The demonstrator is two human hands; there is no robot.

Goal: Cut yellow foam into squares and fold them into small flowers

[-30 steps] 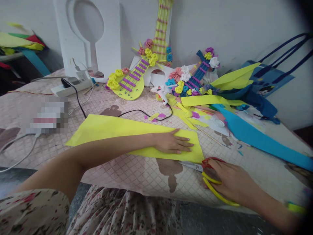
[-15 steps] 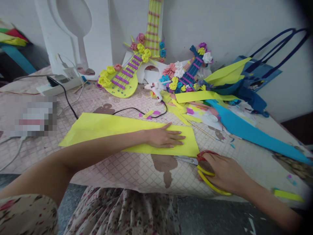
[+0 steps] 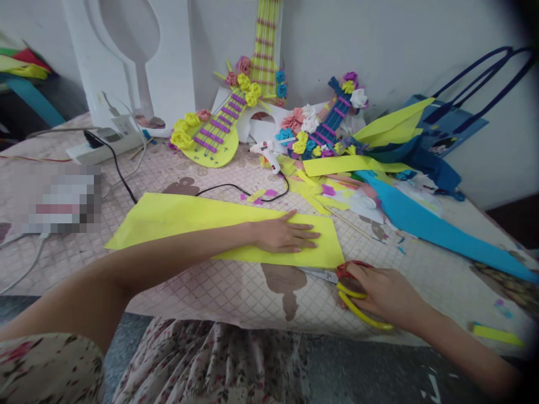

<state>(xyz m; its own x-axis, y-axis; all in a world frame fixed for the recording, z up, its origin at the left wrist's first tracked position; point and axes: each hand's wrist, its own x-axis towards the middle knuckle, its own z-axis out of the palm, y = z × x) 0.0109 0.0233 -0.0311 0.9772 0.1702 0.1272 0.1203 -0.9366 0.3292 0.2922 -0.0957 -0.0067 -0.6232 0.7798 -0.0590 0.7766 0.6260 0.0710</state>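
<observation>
Across the table lies a long sheet of yellow paper (image 3: 185, 216). My left hand (image 3: 280, 234) rests flat on it near its right end, fingers spread. Beside the sheet's lower right corner, my right hand (image 3: 385, 294) grips scissors (image 3: 357, 306) with one red and one yellow handle loop. Their blades point left along the sheet's near edge, and part of them is hidden by the paper. My fingers are in the handle loops.
Behind the sheet are a white glue gun (image 3: 269, 157), a yellow paper guitar (image 3: 217, 137) and a blue flowered one (image 3: 332, 126). Blue paper (image 3: 421, 224) stretches along the right. A power strip (image 3: 103, 146) stands at left, a blue bag (image 3: 450, 126) at back right.
The scissors and my right hand have shifted slightly left along the paper's near edge. My left hand stays flat on the sheet.
</observation>
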